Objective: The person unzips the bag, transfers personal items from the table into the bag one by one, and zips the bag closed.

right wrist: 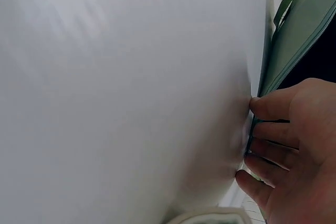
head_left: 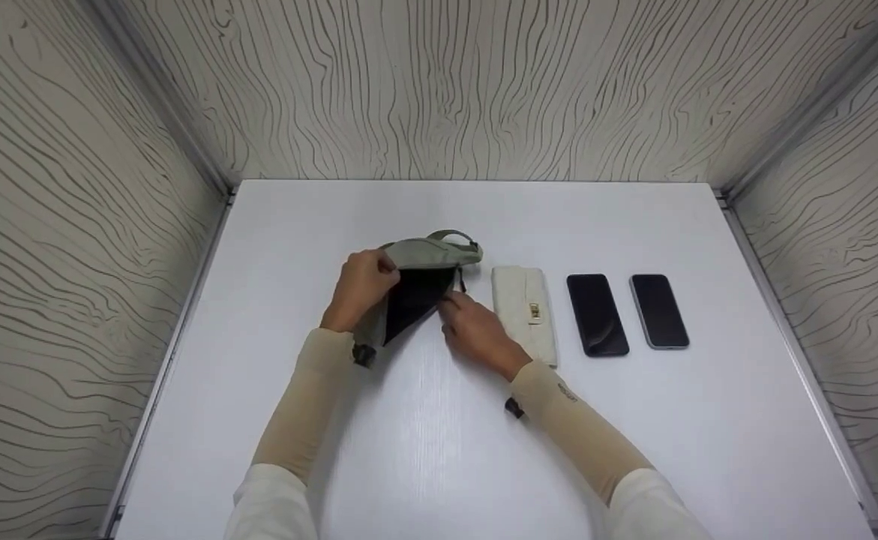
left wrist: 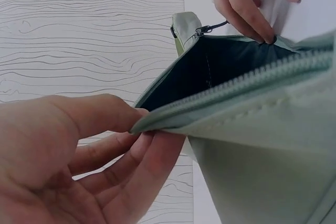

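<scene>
A sage-green zippered bag [head_left: 427,253] lies on the table, its mouth spread wide over a dark lining [left wrist: 231,59]. My left hand [head_left: 364,285] pinches one zipped edge of that mouth between thumb and fingers [left wrist: 152,166]. On the opposite rim, the fingertips of my right hand [head_left: 472,330] touch the edge, while the thumb stands apart from it in the left wrist view. A cream wallet [head_left: 512,289] with a gold clasp lies just right of the bag, partly covered by my right hand and wrist.
Two dark-screened phones, a black one [head_left: 597,315] and a silver-edged one [head_left: 660,311], lie side by side to the right of the wallet. Black buckles show near my left wrist [head_left: 364,355] and beside my right forearm [head_left: 513,407]. Wood-patterned panels [head_left: 439,90] enclose the white table.
</scene>
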`<move>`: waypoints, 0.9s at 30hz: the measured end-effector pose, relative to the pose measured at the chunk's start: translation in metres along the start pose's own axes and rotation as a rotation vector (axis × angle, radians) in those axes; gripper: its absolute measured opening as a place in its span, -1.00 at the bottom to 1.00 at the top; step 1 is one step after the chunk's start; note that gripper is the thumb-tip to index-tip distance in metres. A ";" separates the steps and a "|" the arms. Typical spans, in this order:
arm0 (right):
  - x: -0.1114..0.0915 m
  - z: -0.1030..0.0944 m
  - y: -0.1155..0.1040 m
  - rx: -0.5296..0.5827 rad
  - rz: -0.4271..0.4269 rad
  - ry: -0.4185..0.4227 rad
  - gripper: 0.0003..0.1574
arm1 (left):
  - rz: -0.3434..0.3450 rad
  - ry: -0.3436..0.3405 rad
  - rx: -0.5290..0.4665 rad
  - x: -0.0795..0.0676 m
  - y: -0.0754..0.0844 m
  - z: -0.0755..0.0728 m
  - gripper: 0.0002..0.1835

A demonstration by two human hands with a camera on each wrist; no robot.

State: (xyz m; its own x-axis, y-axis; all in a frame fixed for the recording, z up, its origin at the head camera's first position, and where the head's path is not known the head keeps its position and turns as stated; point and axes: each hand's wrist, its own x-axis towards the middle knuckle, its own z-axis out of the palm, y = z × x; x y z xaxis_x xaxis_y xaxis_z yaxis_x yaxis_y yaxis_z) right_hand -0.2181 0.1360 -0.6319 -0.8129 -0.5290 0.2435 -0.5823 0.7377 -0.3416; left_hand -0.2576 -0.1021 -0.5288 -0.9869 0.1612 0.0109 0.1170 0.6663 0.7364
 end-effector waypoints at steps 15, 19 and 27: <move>0.003 -0.005 -0.003 0.021 0.023 -0.032 -0.47 | 0.010 -0.013 -0.015 0.001 -0.002 0.004 -0.82; 0.004 -0.006 -0.002 0.013 0.035 -0.063 -0.48 | 0.016 -0.019 -0.024 0.001 -0.002 0.005 -0.83; 0.005 -0.007 0.000 0.027 0.056 -0.079 -0.42 | 0.005 -0.020 -0.021 0.002 -0.003 0.006 -0.82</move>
State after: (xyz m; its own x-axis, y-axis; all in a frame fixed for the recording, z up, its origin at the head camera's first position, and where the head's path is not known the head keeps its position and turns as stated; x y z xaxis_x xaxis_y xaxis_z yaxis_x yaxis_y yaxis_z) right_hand -0.2226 0.1362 -0.6243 -0.8407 -0.5199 0.1513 -0.5352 0.7557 -0.3775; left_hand -0.2593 -0.0993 -0.5354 -0.9838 0.1792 0.0013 0.1194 0.6498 0.7506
